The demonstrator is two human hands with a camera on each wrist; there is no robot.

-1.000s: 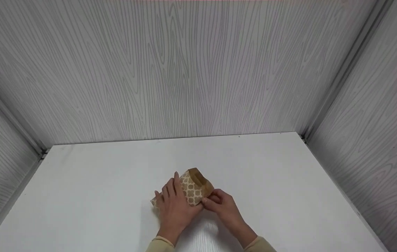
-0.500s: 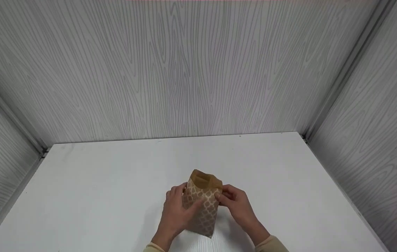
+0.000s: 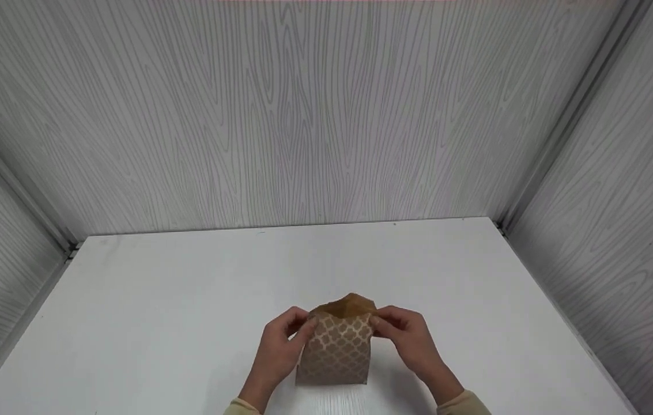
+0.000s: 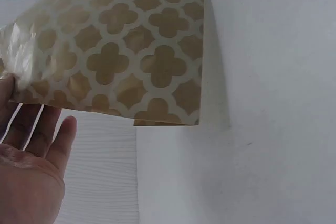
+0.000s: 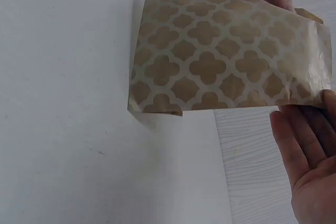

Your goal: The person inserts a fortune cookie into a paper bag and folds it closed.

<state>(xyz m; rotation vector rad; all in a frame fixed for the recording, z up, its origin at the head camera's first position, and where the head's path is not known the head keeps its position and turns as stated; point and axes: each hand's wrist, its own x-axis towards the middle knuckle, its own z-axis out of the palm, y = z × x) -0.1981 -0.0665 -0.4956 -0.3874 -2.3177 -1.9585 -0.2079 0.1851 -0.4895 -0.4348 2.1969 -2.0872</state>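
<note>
A brown paper bag (image 3: 336,351) with a pale quatrefoil pattern hangs upright between both hands, its mouth gaping at the top and plain brown inside. My left hand (image 3: 278,346) pinches the left corner of the mouth between thumb and fingers. At the right corner, my right hand (image 3: 410,341) pinches the rim the same way. The left wrist view shows the patterned face of the bag (image 4: 136,51) with the left thumb pressed on its edge. In the right wrist view the bag (image 5: 210,56) spans between the two hands, its bottom edge close over the white surface.
A white tabletop (image 3: 159,300) lies beneath the hands. Grey wood-grain panels stand behind it, as a back wall (image 3: 303,115), and on both sides, including the right panel (image 3: 620,202).
The bag has turned from lying slanted to upright, facing me. My left hand has moved from spread over its front to pinching its left top corner, and the mouth has widened.
</note>
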